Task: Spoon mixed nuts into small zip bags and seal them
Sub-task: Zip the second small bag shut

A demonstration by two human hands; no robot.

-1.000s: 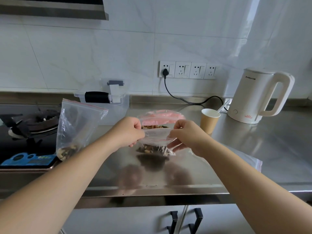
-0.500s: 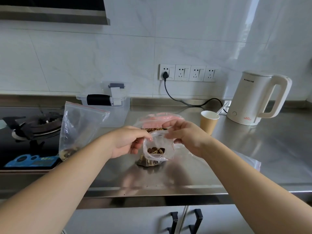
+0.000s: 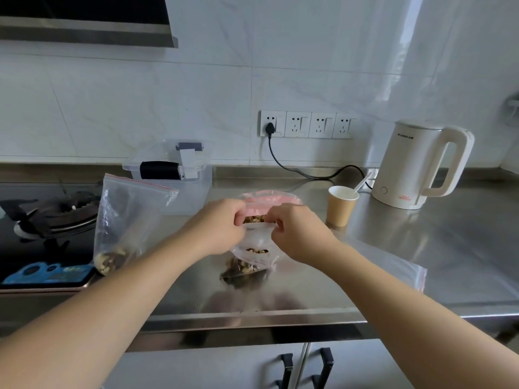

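Observation:
A small clear zip bag (image 3: 254, 252) with mixed nuts in its bottom stands on the steel counter (image 3: 421, 248) in front of me. My left hand (image 3: 222, 227) pinches the left end of its top strip, and my right hand (image 3: 295, 234) pinches the right end. Just behind it sits a pink-topped bag of nuts (image 3: 266, 202), its nuts showing between my hands. A larger zip bag (image 3: 123, 220) with some nuts at the bottom stands upright at the left. A paper cup (image 3: 341, 206) holds a white spoon (image 3: 362, 182).
A clear lidded plastic box (image 3: 171, 175) stands behind the larger bag. A white kettle (image 3: 418, 164) is at the back right, its cord running to the wall sockets (image 3: 306, 124). A gas hob (image 3: 50, 214) lies left. Flat empty bags (image 3: 393, 265) lie by my right forearm.
Both hands lifted from the bag's middle to its top strip and drew closer together; the bag now stands more upright with its mouth pulled flat.

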